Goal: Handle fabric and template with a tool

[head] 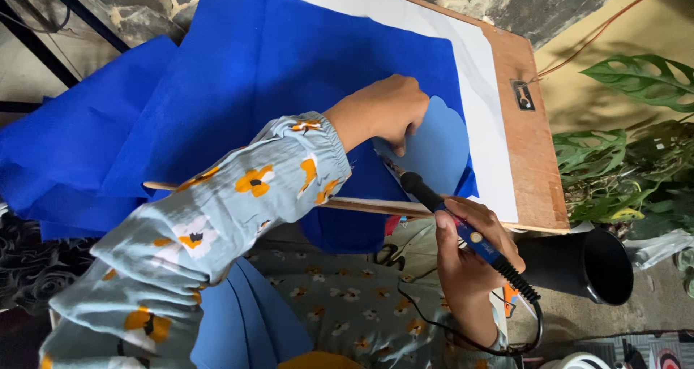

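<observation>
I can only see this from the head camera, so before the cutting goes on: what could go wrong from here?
1. The left hand presses the light blue template right beside the hot-tool tip; a slip could burn the fingers.
2. The tool's cord loops under the right hand and might snag, jerking the cut.
3. The blue fabric hangs off the wooden board and could shift.

Place: home craft corner, outdoors-adjacent | Evidence: wooden board worktop [531, 159] draped with blue fabric [238, 73]; rough stone wall [499, 0]; potted monstera leaves [636, 80]; black plastic pot [589, 264]; bare concrete floor [654, 307].
</observation>
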